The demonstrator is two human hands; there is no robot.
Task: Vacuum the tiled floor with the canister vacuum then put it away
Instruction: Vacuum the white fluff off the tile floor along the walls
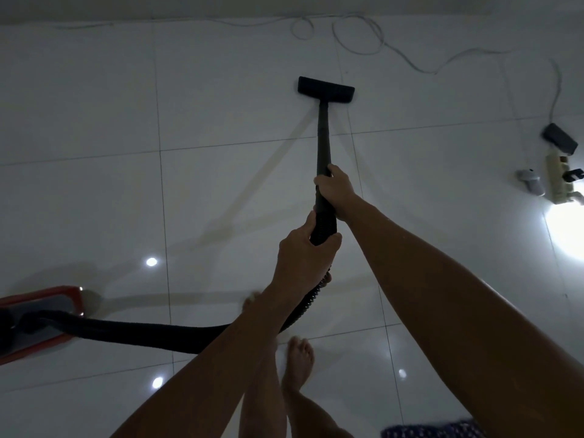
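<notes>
Near the middle of the tiled floor, the black wand of the vacuum slants away from the person, with its wide floor head flat on a pale tile on the far side of the wand. Both hands grasp the wand: the right hand is wrapped around it higher up, closer to the floor head, and the left hand is curled around the ribbed end just behind it, where the black hose joins. From the wand's near end the hose drops past the left forearm and runs along the floor to the left of the wand, reaching the red canister, which sits at the left edge of view and is only partly visible. Below the wand's near end, a bare foot stands on the tiles, and a second foot is partly hidden behind the left forearm. Beyond the floor head, a thin white cord lies in loose loops along the base of the wall and trails off to the right of the wand. Well to the right of the wand, a white power strip lies on the floor with a dark adapter just beyond it, a small grey object beside it, and a bright glare on the tiles on its near side. Several small light reflections dot the glossy floor around the hose.
</notes>
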